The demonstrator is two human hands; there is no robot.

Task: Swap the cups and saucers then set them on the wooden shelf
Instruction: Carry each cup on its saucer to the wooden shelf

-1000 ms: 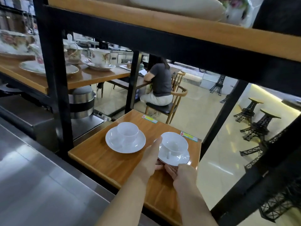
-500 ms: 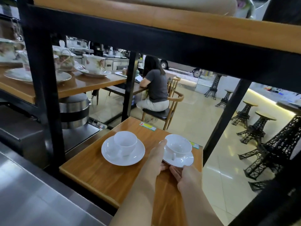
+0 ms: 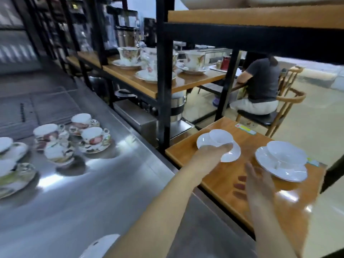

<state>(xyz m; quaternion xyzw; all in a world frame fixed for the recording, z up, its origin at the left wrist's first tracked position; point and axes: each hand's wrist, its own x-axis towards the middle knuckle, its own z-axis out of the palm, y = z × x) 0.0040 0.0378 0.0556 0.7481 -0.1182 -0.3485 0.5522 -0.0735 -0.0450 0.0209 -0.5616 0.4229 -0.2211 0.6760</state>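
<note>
Two white cup-and-saucer sets sit on the low wooden shelf [image 3: 232,185], side by side and apart from each other. The left hand [image 3: 212,152] is wrapped over the near edge of the left saucer [image 3: 229,155], its fingers curled against the side of the left cup [image 3: 220,137]; whether the set is lifted or resting on the wood I cannot tell, since the picture is blurred there. The right hand [image 3: 256,183] hovers open above the shelf, fingers spread loosely and holding nothing, just short of the right saucer [image 3: 284,171]. The right cup [image 3: 286,153] stands upright in the middle of that saucer, near the shelf's far right corner.

To the left, the steel bench [image 3: 104,183] carries several flowered sets [image 3: 74,138], cups upright on their saucers, grouped near its left end. Higher up, a second wooden shelf [image 3: 163,86] in the black frame holds more flowered cups [image 3: 128,54] on plates. Beyond the frame a seated person [image 3: 260,84] faces away on a wooden chair [image 3: 286,107].
</note>
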